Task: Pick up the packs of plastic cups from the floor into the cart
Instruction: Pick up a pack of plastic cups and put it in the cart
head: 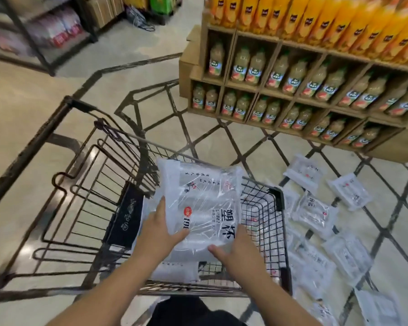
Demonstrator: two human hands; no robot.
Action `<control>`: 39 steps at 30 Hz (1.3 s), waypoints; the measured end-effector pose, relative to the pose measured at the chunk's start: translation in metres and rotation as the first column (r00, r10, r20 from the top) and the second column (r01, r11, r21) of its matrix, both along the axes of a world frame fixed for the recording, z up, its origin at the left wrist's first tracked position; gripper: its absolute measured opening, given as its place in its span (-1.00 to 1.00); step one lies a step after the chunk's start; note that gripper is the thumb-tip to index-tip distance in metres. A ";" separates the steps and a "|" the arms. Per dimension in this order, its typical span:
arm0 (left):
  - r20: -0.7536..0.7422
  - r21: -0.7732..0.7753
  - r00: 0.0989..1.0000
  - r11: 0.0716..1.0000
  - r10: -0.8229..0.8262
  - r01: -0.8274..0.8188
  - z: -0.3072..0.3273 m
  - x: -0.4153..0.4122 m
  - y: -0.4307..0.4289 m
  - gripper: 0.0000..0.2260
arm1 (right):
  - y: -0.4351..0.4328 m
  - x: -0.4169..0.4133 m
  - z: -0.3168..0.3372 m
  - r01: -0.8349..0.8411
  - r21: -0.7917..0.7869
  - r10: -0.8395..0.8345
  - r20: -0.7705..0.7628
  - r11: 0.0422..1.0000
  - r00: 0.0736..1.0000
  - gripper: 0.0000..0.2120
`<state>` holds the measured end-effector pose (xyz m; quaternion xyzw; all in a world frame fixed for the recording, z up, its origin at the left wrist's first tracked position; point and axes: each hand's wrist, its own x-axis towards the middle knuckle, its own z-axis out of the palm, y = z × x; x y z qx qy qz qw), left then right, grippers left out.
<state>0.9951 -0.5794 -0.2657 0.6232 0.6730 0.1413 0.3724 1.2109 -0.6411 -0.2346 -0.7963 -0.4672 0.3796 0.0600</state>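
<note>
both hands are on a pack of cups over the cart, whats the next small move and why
Probably lower the pack into the cart and let go. The left hand and right hand hold it above the basket, not yet resting inside, and many packs on the floor to the right remain to be picked up.

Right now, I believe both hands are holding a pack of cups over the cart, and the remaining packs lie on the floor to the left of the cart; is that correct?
Not quite: the head view shows the remaining packs on the floor to the right of the cart, not the left. The rest holds: the left hand and right hand hold a pack over the cart.
</note>
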 end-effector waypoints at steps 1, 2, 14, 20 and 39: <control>-0.001 -0.022 1.000 1.000 0.001 -0.001 -0.005 -0.013 0.010 0.01 | 0.012 -0.012 -0.007 0.001 -0.033 -0.001 -0.007 0.999 1.000 0.03; 0.009 -0.040 1.000 0.999 -0.004 0.004 -0.010 -0.025 0.019 0.01 | 0.021 -0.023 -0.013 0.001 -0.069 -0.003 -0.022 0.998 1.000 0.01; -0.124 -0.192 0.991 0.981 -0.049 0.024 -0.085 -0.081 0.061 -0.05 | 0.068 -0.088 -0.104 -0.065 -0.298 0.040 -0.089 0.953 0.995 -0.33; -0.094 -0.276 0.994 0.961 -0.057 0.029 -0.128 -0.083 0.079 -0.03 | 0.078 -0.091 -0.138 -0.042 -0.289 0.027 -0.058 0.956 0.998 -0.20; -0.487 -0.251 0.787 0.923 -0.380 0.290 -0.108 -0.062 0.073 0.08 | 0.065 -0.070 -0.143 -0.252 -0.269 0.271 0.034 0.929 0.962 -0.23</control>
